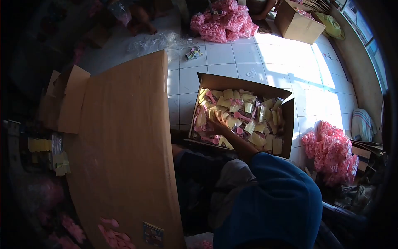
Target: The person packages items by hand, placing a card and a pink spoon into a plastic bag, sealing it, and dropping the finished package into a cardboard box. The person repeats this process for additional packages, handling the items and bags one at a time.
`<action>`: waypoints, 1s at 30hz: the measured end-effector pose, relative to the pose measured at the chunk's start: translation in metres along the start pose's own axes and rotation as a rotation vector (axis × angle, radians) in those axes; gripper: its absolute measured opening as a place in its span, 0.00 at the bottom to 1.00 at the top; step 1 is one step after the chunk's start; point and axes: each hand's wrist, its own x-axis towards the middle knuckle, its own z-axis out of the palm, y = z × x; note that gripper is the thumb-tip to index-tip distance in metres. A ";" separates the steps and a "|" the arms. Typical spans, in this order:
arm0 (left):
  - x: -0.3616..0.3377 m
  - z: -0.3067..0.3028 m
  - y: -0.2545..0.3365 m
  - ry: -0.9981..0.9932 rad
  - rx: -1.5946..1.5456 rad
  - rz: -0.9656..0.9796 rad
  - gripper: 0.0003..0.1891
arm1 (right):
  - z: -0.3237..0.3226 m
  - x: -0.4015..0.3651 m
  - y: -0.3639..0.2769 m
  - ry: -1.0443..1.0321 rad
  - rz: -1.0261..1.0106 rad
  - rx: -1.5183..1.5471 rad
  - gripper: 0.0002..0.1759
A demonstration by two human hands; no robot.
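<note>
My right hand [218, 123] reaches into an open cardboard box [287, 104] on the floor. Its fingers are spread over the left part of the contents, and nothing shows gripped in them. Small clear plastic packets [248, 107] with pale yellow cards fill the box in a loose heap. Pink plastic spoons [241, 116] show among the packets, some close to my fingers. My left hand is out of sight.
Left of me stands a large brown cardboard surface [124, 137], with pink spoons [114, 237] and a printed card [153, 235] near its front. Pink bagged piles lie at the back [224, 23] and right [331, 153]. Other people sit at the back. Another carton [299, 25] stands back right.
</note>
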 end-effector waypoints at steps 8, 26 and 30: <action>-0.062 0.086 0.007 -0.182 -0.630 -0.200 0.33 | 0.006 -0.063 0.105 0.232 -0.011 -0.221 0.54; 0.038 0.152 0.012 -0.277 0.261 -0.551 0.28 | 0.023 -0.018 0.090 0.053 0.294 0.157 0.46; 0.035 0.152 0.001 -0.306 0.284 -0.494 0.27 | 0.007 0.043 0.067 -0.260 0.156 0.164 0.50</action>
